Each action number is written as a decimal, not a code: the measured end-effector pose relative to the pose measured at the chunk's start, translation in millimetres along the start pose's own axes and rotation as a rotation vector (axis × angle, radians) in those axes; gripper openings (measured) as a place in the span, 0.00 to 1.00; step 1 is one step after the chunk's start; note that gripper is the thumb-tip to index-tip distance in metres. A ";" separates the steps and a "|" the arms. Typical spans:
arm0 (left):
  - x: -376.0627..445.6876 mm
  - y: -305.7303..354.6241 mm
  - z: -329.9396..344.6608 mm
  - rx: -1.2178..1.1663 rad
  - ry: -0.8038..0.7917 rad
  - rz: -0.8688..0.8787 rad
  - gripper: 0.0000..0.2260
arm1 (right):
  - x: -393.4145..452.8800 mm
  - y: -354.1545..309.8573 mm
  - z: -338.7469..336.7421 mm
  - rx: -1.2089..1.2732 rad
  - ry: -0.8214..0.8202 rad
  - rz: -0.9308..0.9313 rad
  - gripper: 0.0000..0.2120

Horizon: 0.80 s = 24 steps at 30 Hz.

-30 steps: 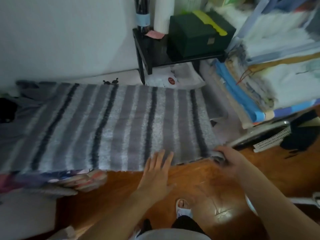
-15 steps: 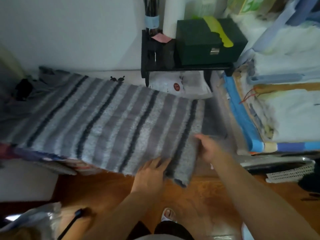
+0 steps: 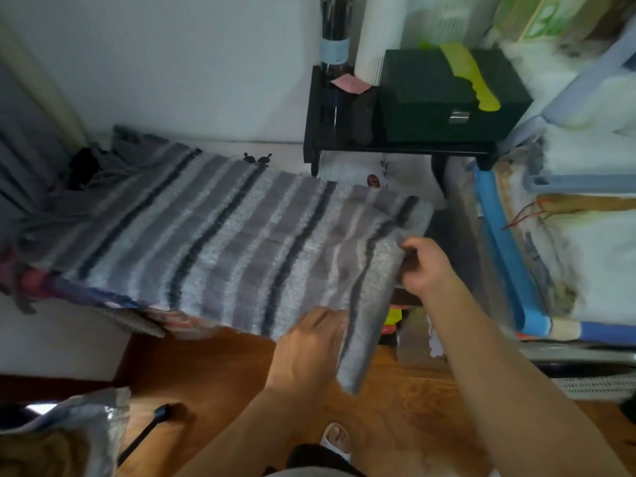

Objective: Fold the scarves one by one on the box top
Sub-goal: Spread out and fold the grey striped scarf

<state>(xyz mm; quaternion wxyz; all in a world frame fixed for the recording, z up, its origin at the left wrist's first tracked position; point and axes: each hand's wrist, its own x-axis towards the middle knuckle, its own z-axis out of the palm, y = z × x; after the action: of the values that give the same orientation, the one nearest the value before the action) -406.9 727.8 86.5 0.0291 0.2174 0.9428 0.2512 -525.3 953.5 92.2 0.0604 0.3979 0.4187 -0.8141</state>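
Scarf (image 3: 220,242) flat on box top — both hands' fingers clamped on rt end: left hand (image 3: 309,342), right hand (image 3: 425,265).

No legible text, labels or numbers anywhere.

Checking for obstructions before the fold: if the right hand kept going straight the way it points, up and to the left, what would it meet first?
Probably only the striped scarf that the right hand already pinches; depth is unclear.
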 end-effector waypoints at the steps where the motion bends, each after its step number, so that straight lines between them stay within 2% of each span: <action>1: -0.7 0.1 -2.4 -0.047 -0.018 -0.065 0.18 | -2.4 -0.4 1.7 0.013 -0.004 0.011 0.08; 5: 3.0 32.2 0.3 -0.243 -0.126 -0.293 0.46 | -23.4 11.6 28.6 0.105 -0.051 0.068 0.09; 8: 17.1 38.5 9.5 -0.304 -0.040 -0.421 0.51 | -41.7 25.9 61.2 0.188 -0.063 0.109 0.07; 11: 26.6 32.6 5.4 -0.454 0.078 -0.591 0.46 | -63.1 32.8 92.9 0.278 -0.099 0.158 0.07; 14: 19.8 12.8 -7.8 -0.341 0.109 -0.617 0.33 | -72.4 29.5 98.0 0.317 -0.118 0.135 0.10; 16: 7.7 -13.9 -25.5 -0.182 0.035 -0.574 0.21 | -71.9 18.8 83.5 0.288 -0.107 0.090 0.15; 18: -7.9 -41.3 -49.0 -0.116 -0.025 -0.481 0.12 | -65.3 7.3 63.3 0.234 -0.072 0.062 0.16; 21: -30.7 -64.5 -87.2 -0.108 -0.047 -0.279 0.09 | -41.5 6.5 45.0 0.123 0.028 0.079 0.16; 24: -42.7 -93.3 -112.8 -0.102 -0.089 -0.270 0.09 | -31.3 25.3 63.3 -0.018 0.095 0.048 0.16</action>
<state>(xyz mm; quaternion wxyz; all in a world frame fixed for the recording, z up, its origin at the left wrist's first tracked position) -423.7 585.0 137.3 0.1152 0.0979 0.9471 0.2830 -531.0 883.7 119.2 0.0633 0.4454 0.4187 -0.7889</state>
